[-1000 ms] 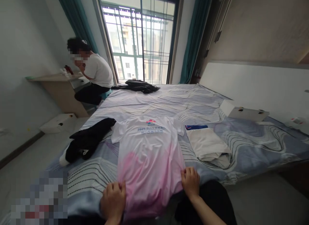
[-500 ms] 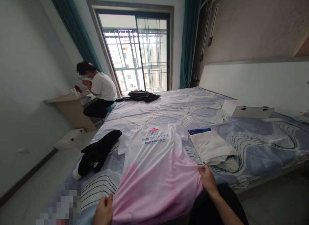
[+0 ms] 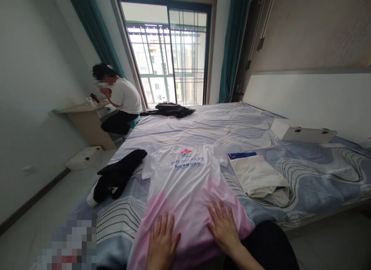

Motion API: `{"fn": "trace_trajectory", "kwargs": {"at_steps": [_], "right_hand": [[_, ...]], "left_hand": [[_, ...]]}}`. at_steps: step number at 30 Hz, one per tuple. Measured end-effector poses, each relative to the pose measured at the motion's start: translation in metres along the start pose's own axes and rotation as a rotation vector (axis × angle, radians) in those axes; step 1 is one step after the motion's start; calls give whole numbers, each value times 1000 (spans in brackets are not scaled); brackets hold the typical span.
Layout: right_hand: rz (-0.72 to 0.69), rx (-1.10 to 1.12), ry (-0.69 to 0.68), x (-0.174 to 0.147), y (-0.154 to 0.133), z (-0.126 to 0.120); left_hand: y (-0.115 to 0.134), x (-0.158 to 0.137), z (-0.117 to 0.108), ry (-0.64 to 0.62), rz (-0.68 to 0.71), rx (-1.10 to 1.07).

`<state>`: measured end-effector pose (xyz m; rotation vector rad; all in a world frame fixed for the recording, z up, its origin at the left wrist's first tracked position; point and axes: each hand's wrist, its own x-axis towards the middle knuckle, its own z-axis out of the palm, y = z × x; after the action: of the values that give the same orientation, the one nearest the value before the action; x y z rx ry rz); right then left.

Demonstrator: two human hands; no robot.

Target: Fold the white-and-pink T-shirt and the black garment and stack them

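A white and pink T-shirt [image 3: 185, 188] lies spread on the bed, its printed chest and sleeves away from me and its pink hem toward me. My left hand [image 3: 162, 239] rests flat on the lower left of the shirt, fingers apart. On the lower right, my right hand [image 3: 224, 227] also lies flat with its fingers spread. Black clothing [image 3: 118, 175] with a white part is to the left of the shirt. Folded cream cloth [image 3: 257, 175] sits to the right, with a blue cloth [image 3: 242, 155] at its far edge.
The patterned bedsheet [image 3: 197, 127] stretches to the window. A white box [image 3: 304, 132] stands on the bed at right. Dark clothing [image 3: 171, 110] lies at the far edge. A person [image 3: 121, 96] sits at a desk [image 3: 78, 109], with another white box [image 3: 85, 158] on the floor.
Both hands have let go of the shirt's lower side edges and moved inward onto its pink part, fingers now spread flat. The camera view has shifted slightly.
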<state>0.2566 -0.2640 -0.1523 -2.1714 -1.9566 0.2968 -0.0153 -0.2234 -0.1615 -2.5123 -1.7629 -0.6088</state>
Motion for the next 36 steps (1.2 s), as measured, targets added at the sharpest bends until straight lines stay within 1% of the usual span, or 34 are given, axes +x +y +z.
{"fn": "trace_trajectory", "kwargs": {"at_steps": [2, 3, 4, 5, 6, 7, 8, 9, 11, 13, 15, 16, 19, 22, 24, 27, 31, 34, 36], "right_hand": [[170, -53, 5, 14, 0, -4], [207, -65, 21, 24, -4, -10], [198, -59, 42, 36, -12, -16], [146, -38, 66, 50, -23, -22], [62, -3, 96, 64, -35, -26], [-27, 30, 114, 78, -47, -28], [-97, 58, 109, 91, -57, -27], [-141, 77, 80, 102, -63, -25], [-161, 85, -6, 116, -64, -14], [-136, 67, -46, 123, -50, -3], [-71, 29, -15, 128, -26, 3], [-16, 5, 5, 130, -14, 3], [148, -75, 23, 138, 24, -3], [247, -138, 27, 143, 57, -11], [304, -174, 52, 144, 73, -13], [352, -208, 79, 143, 84, -12], [376, -208, 95, 142, 82, -9], [377, -216, 110, 143, 80, -8], [380, -217, 115, 143, 81, -7]], "left_hand": [[-2, 16, -6, -25, -95, -40], [-1, 28, -10, -18, -120, -72], [3, 43, -13, -5, -122, -101], [9, 60, -14, 15, -76, -125], [16, 78, -13, 24, 10, -139], [23, 94, -9, 19, 75, -136], [30, 107, -3, -8, 103, -114], [34, 118, 4, -50, 111, -86], [35, 129, 19, -153, 66, -21], [25, 130, 29, -222, -8, 25], [10, 129, 30, -231, -119, 63], [1, 130, 28, -223, -181, 82], [-25, 135, 17, -219, -313, 125], [-48, 143, 9, -238, -382, 134], [-61, 145, 8, -229, -435, 134], [-71, 143, 12, -185, -475, 135], [-70, 143, 14, -142, -479, 130], [-75, 160, 7, -82, -492, 102], [-89, 181, -2, -52, -520, 72]]}}
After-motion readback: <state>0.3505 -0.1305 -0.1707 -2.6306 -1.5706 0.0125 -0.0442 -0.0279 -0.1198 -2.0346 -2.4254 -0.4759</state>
